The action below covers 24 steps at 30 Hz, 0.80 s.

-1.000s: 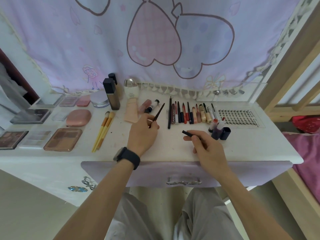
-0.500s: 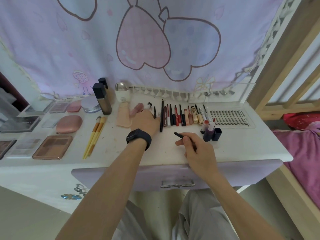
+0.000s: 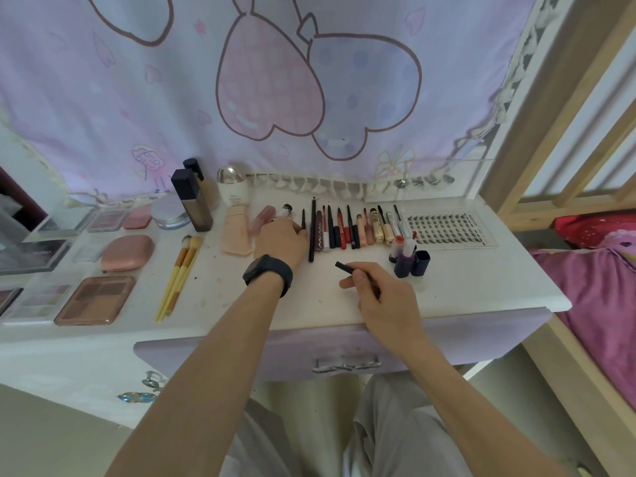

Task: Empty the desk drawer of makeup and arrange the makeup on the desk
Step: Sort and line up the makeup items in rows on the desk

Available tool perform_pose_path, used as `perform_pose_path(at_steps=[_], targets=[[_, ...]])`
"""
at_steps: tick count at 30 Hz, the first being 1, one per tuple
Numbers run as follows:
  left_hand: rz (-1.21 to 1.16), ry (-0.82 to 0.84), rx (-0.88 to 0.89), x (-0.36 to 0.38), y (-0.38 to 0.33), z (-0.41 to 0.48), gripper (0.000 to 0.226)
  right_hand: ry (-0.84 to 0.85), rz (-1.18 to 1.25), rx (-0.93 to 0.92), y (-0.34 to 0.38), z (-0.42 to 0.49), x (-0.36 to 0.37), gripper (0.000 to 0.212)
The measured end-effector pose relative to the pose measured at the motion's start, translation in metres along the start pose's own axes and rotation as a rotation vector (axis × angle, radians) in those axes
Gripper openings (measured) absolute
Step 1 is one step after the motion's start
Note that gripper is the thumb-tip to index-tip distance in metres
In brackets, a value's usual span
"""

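Observation:
On the white desk a row of pencils, liners and lip tubes lies side by side. My left hand, a black watch on its wrist, rests at the row's left end. Its fingertips hold the lower end of a thin dark brush, which lies just left of a long black pencil. My right hand hovers near the front edge and pinches a short black stick between thumb and fingers. The purple drawer front below the desk edge looks pushed in.
Palettes, a pink compact and yellow brushes fill the desk's left part. Bottles stand at the back. Small dark bottles and a lash tray are at the right. A wooden bed frame stands beside the desk.
My left hand reached forward and set the thin brush down at the left end of the row. My right hand keeps hold of the black stick and has barely moved.

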State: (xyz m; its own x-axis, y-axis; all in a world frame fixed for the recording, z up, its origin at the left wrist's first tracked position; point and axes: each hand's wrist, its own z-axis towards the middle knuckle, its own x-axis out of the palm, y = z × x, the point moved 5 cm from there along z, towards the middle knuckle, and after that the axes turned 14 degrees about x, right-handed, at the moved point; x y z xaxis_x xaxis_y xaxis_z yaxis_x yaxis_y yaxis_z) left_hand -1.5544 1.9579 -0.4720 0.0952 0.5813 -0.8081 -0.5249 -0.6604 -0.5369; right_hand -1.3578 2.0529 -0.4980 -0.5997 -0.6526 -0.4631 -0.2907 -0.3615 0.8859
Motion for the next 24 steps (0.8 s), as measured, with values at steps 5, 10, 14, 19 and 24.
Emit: perform_pose_path(at_steps=[5, 10, 14, 19, 24], targets=[[-0.054, -0.009, 0.011, -0.007, -0.002, -0.005, 0.025, -0.001, 0.030, 0.007, 0.003, 0.000, 0.000, 0.023], [-0.383, -0.062, 0.158, -0.023, -0.016, -0.043, 0.015, -0.013, 0.109, 0.047, 0.001, 0.001, -0.001, 0.017], [-0.684, 0.208, 0.124, -0.014, -0.024, -0.075, 0.011, -0.007, 0.095, 0.020, 0.002, -0.001, 0.000, 0.011], [-0.732, 0.199, 0.115, -0.011, -0.026, -0.085, 0.011, -0.003, 0.070, 0.003, -0.001, -0.001, 0.001, 0.010], [-0.804, 0.206, 0.053, -0.022, -0.018, -0.071, 0.009, -0.033, -0.018, -0.006, 0.001, 0.001, 0.002, 0.015]])
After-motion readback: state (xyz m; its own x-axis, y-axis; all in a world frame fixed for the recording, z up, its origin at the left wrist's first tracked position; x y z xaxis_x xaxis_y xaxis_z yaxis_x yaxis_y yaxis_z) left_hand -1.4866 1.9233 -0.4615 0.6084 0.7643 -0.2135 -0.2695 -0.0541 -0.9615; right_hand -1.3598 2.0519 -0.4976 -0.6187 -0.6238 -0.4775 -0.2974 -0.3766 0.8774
